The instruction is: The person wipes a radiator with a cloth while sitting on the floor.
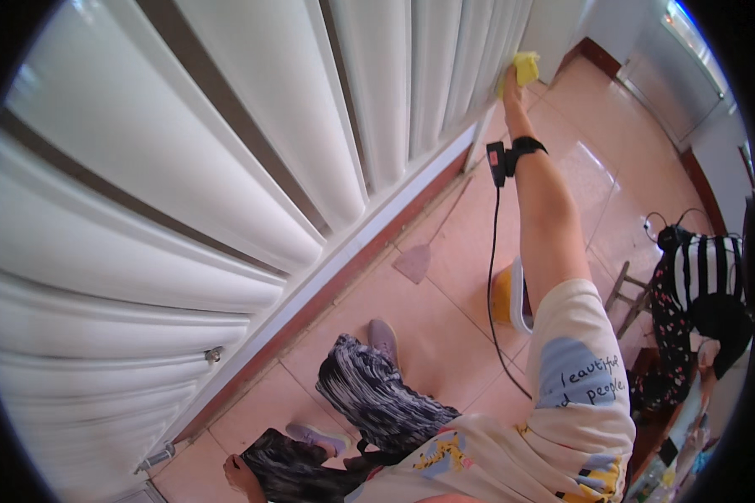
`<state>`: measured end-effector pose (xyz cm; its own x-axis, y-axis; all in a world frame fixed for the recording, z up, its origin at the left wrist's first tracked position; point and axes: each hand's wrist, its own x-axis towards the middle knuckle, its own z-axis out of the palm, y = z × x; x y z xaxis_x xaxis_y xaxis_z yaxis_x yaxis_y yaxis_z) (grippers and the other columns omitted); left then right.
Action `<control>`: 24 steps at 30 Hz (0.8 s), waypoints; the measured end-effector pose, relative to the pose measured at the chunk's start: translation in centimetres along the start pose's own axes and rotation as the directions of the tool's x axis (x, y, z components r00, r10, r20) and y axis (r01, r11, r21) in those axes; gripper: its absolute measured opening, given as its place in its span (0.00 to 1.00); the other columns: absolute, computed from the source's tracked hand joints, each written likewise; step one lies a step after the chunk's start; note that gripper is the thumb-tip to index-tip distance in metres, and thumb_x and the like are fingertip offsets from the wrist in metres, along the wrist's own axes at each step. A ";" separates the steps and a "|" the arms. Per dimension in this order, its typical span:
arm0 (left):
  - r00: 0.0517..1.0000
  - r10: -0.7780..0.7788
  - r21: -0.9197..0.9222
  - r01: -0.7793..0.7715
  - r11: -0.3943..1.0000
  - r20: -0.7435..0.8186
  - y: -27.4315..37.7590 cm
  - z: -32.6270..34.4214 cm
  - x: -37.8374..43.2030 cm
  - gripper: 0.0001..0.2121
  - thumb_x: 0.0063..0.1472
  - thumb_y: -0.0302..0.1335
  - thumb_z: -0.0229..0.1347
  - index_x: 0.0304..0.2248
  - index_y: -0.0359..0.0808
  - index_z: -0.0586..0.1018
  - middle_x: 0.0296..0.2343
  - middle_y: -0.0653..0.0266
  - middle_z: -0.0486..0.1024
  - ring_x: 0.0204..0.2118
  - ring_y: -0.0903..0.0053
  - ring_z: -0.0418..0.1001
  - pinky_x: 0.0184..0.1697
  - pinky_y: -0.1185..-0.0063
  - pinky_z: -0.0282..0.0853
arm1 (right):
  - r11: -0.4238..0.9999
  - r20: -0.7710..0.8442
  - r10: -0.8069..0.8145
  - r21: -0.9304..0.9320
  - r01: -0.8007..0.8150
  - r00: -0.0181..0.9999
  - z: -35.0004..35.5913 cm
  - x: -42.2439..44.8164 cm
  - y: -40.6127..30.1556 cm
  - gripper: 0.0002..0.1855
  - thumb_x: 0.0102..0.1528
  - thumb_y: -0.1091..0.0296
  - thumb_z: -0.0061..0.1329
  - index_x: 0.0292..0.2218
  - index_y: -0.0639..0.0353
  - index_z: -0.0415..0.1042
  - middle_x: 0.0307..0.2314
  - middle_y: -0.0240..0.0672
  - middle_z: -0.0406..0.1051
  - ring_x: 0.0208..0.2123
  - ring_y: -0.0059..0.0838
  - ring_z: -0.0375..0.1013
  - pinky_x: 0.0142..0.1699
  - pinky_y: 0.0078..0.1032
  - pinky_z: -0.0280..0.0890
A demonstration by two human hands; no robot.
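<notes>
My right hand (513, 88) reaches far out at the upper right, shut on a yellow cloth (526, 68) beside the far end of a white radiator (270, 144). A black strap with a small box (497, 163) sits on that forearm, and a black cable hangs from it. At the lower left, my left hand (239, 473) hangs low beside the knee of my patterned trousers (365, 383), under the radiator's near end. I make out nothing in it, and its fingers are partly hidden.
A yellow bucket (508, 295) stands on the tiled floor below my right arm. A fly swatter (415, 261) lies by the skirting. At the right, another person in striped clothing (708, 267) is beside a wooden stool (629, 292) and a cluttered table (673, 446).
</notes>
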<state>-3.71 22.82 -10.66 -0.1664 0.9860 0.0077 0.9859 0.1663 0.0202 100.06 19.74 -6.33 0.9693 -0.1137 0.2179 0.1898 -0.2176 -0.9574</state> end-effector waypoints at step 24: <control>0.993 0.053 0.009 -0.052 0.999 -0.105 -1.2 1.2 -1.5 0.09 0.58 0.34 0.51 0.32 0.40 0.79 0.31 0.61 0.74 0.32 0.62 0.74 0.34 0.66 0.69 | 0.592 -0.085 -0.804 -0.211 0.778 0.589 2.5 -9.1 -21.1 0.24 0.63 0.49 0.26 0.41 0.54 0.70 0.31 0.54 0.71 0.35 0.59 0.69 0.38 0.48 0.63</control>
<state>-4.64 21.17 -11.93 -0.1154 0.9868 0.1134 0.9933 0.1149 0.0110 87.57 27.77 11.46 0.4053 0.0256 0.9138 0.8331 -0.4219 -0.3577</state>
